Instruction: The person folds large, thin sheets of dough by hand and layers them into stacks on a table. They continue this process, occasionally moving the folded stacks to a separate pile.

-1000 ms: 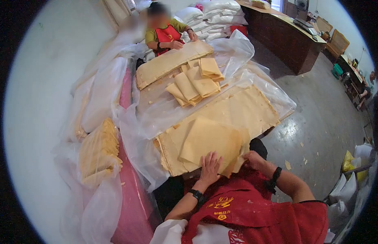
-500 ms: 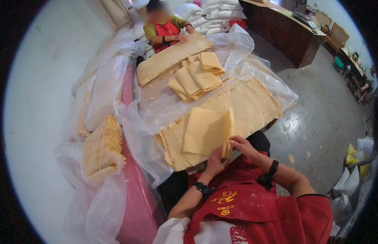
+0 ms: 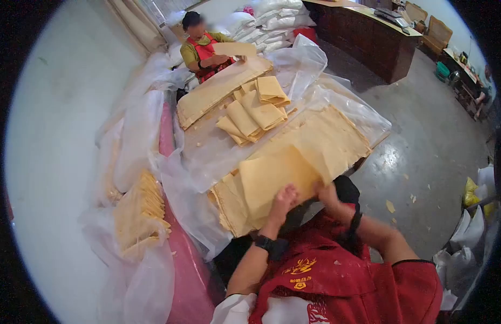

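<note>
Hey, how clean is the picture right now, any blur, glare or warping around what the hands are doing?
Head view: right hand smeared, apparently by motion, left hand blurred too; head view: bright glare on the floor, away from the sheet; head view: wide-lens curvature, with black corners.

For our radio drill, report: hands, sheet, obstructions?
Left hand at near edge of sheet; right hand blurred, by its right side. Sheet atop stack. No obstruction visible.

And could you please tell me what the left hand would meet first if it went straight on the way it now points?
The left hand would probably meet the tan sheet just ahead first; blur hides whether they touch.
</note>
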The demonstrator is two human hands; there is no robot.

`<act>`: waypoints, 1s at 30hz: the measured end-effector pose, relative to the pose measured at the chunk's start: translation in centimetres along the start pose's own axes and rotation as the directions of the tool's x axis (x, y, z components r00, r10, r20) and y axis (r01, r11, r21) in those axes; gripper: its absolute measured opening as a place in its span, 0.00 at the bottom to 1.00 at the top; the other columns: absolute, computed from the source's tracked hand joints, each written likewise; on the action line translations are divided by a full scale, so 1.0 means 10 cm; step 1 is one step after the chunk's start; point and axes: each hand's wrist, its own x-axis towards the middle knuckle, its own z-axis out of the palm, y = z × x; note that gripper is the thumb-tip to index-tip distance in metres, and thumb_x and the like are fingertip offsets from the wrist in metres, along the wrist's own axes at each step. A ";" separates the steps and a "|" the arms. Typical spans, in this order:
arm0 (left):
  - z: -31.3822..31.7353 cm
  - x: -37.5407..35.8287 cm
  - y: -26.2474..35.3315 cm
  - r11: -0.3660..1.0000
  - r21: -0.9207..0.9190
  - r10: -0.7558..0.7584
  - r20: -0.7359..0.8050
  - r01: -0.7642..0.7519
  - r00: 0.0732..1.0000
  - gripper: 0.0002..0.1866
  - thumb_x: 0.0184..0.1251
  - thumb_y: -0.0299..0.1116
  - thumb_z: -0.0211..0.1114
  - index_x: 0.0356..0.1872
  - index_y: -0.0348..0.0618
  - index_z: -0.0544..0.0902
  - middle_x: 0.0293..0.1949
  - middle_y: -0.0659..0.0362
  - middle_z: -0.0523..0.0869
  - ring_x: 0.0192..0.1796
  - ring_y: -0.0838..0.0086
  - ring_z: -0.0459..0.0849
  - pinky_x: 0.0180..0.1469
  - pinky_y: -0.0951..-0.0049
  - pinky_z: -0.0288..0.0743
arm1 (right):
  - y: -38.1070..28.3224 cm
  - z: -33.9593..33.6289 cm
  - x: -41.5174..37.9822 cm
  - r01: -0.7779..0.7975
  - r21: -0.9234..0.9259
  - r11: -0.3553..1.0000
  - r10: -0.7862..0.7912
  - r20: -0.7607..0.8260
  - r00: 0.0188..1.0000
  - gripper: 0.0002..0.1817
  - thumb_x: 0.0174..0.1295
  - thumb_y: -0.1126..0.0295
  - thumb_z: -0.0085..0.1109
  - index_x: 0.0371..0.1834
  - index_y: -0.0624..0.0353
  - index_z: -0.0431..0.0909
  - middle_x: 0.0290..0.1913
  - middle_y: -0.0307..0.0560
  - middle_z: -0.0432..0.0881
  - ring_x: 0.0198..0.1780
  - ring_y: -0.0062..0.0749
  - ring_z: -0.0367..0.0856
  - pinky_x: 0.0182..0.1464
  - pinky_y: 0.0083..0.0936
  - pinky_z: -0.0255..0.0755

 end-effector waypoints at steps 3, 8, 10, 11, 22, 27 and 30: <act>-0.31 0.01 0.61 0.934 0.253 0.299 -0.169 -0.252 0.939 0.23 0.64 0.24 0.58 0.61 0.36 0.69 0.54 0.56 0.77 0.53 0.69 0.79 0.55 0.68 0.75 | -1.59 -0.26 0.87 -0.013 -0.168 0.986 0.038 0.144 0.989 0.14 0.65 0.63 0.57 0.40 0.66 0.79 0.31 0.41 0.81 0.34 0.18 0.75 0.35 0.24 0.71; -0.53 -0.26 1.44 0.731 0.357 0.682 -0.366 -0.581 0.634 0.30 0.65 0.25 0.58 0.68 0.42 0.60 0.58 0.57 0.71 0.57 0.73 0.74 0.57 0.71 0.73 | -2.30 0.03 0.99 0.808 -0.060 0.586 -0.621 0.607 0.496 0.18 0.52 0.69 0.60 0.48 0.54 0.78 0.49 0.46 0.81 0.52 0.42 0.76 0.54 0.40 0.68; -0.90 -0.25 1.29 0.710 0.146 0.688 -0.352 -0.689 0.635 0.32 0.67 0.28 0.59 0.70 0.44 0.57 0.61 0.56 0.68 0.59 0.72 0.73 0.58 0.70 0.72 | -2.34 0.03 0.65 0.926 0.101 0.363 -0.689 0.698 0.194 0.25 0.45 0.68 0.62 0.52 0.47 0.76 0.60 0.45 0.75 0.64 0.43 0.69 0.64 0.47 0.59; -1.06 -0.28 1.15 0.658 -0.075 0.692 -0.330 -0.749 0.642 0.33 0.68 0.31 0.59 0.71 0.46 0.54 0.64 0.55 0.65 0.60 0.72 0.72 0.60 0.70 0.71 | -2.29 -0.01 0.50 0.946 0.123 0.299 -0.625 0.775 0.096 0.27 0.45 0.67 0.61 0.54 0.45 0.75 0.63 0.43 0.73 0.67 0.41 0.66 0.67 0.47 0.55; -1.11 -0.91 -0.24 0.335 0.933 0.505 -0.295 0.131 0.811 0.16 0.52 0.40 0.67 0.39 0.42 0.80 0.43 0.49 0.83 0.51 0.53 0.78 0.54 0.55 0.70 | -0.44 0.09 0.15 0.211 -0.523 0.826 0.168 0.586 0.793 0.14 0.61 0.62 0.58 0.44 0.58 0.79 0.35 0.57 0.83 0.39 0.52 0.82 0.39 0.36 0.74; -0.85 -0.85 0.34 0.362 0.828 0.284 -0.535 0.427 0.796 0.25 0.56 0.45 0.65 0.50 0.40 0.76 0.49 0.45 0.80 0.53 0.50 0.77 0.53 0.53 0.71 | -0.52 0.34 0.38 0.311 -0.492 0.813 0.030 0.569 0.822 0.17 0.60 0.56 0.56 0.42 0.59 0.79 0.32 0.58 0.82 0.37 0.55 0.81 0.39 0.41 0.73; -0.63 -0.83 0.35 -0.094 0.992 0.698 0.008 0.080 0.716 0.29 0.57 0.48 0.66 0.58 0.47 0.73 0.63 0.48 0.70 0.66 0.54 0.66 0.64 0.49 0.60 | -0.42 0.44 0.42 0.392 -0.559 0.731 -0.001 0.573 0.820 0.18 0.61 0.54 0.54 0.40 0.59 0.78 0.31 0.59 0.81 0.37 0.56 0.80 0.39 0.45 0.73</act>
